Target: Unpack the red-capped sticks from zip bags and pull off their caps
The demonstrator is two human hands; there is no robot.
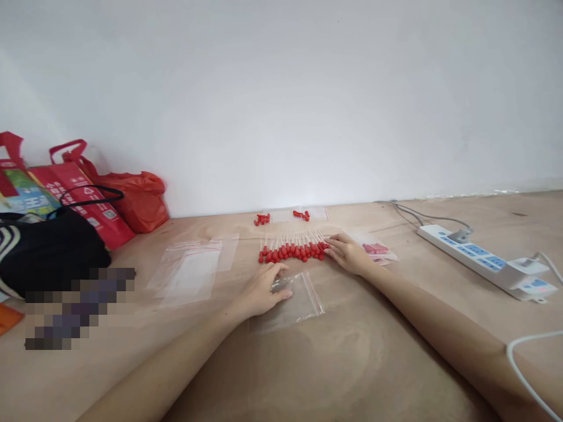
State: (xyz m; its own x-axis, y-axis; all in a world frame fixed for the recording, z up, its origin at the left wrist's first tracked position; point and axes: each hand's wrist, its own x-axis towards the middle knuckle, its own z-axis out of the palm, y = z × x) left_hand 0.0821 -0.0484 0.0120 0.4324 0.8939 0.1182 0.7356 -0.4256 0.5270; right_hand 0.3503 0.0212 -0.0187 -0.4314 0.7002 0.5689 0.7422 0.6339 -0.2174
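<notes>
A row of thin pale sticks with red rounded heads (290,251) lies side by side on the wooden table, heads toward me. At the row's right end, my right hand (349,254) rests with its fingers stretched out against the last sticks. My left hand (265,289) is just below the row's left part, thumb and fingers apart, over a clear zip-lock bag (303,302) lying flat. Whether its fingertips press on the bag is hard to make out. Behind the row are two small groups of loose red pieces (262,219) beside another clear bag (279,215).
Several flat zip-lock bags (193,272) lie to the left. A bag with red pieces (375,249) is beyond my right hand. On the right stands a white power strip (475,255) with cables. Red bags (141,202) and a black bag (53,252) fill the left side, against the wall.
</notes>
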